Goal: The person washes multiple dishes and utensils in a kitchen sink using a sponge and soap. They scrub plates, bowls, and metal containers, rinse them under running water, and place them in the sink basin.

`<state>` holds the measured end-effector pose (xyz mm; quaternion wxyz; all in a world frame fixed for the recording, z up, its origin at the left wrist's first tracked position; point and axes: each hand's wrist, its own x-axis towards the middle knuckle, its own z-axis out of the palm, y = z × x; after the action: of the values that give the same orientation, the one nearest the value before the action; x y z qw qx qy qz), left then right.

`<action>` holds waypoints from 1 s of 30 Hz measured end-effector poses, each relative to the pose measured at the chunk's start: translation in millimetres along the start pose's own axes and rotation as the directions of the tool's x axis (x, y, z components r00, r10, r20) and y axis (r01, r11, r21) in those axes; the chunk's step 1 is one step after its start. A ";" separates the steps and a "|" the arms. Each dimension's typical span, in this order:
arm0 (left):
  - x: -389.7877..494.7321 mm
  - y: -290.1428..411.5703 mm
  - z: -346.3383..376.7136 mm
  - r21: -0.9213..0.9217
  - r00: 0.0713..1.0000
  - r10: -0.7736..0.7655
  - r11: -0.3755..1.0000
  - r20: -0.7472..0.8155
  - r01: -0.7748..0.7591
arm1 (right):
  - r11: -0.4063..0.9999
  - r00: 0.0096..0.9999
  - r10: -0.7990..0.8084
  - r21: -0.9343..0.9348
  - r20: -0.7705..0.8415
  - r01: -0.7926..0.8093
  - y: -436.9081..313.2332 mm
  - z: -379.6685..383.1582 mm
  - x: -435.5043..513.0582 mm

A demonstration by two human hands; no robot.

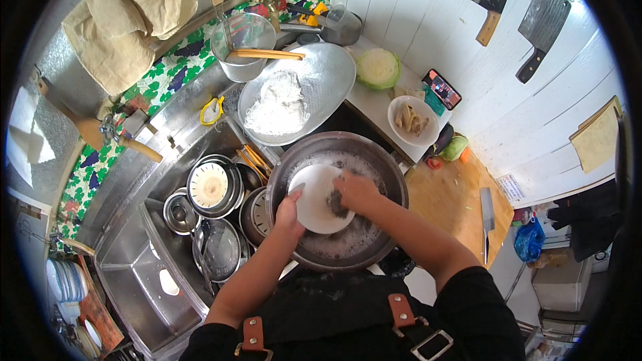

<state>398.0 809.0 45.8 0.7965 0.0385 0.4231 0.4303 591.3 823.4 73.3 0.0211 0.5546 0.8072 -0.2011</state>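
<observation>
A large dark basin point(398, 185) holds sudsy water point(333, 248) directly in front of me. Over the water, a white bowl point(312, 198) is tilted with its inside towards me. My left hand point(290, 216) grips the bowl's left rim, thumb along the edge. Inside the bowl, on its right side, my right hand point(360, 193) presses a dark scrubber point(335, 203), which looks like steel wool. The fingers partly cover the scrubber.
Left of the basin, a steel sink point(135, 281) holds stacked pots and bowls point(209, 185). Behind stands an oval metal tray point(326, 70) with white noodles point(278, 105). A cleaver point(486, 215) lies on the wooden cutting board point(441, 210) at right. A cabbage half point(378, 68) sits behind.
</observation>
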 end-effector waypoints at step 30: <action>-43.2 5.2 32.3 0.752 0.803 0.150 -0.480 0.577 -0.451 | 0.736 0.976 0.122 0.676 -0.180 0.032 -19.7 -6.3 -92.3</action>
<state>405.7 791.0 96.3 0.2786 0.8284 0.4733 0.1096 610.1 737.8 108.8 -0.2628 0.5620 0.6629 -0.4192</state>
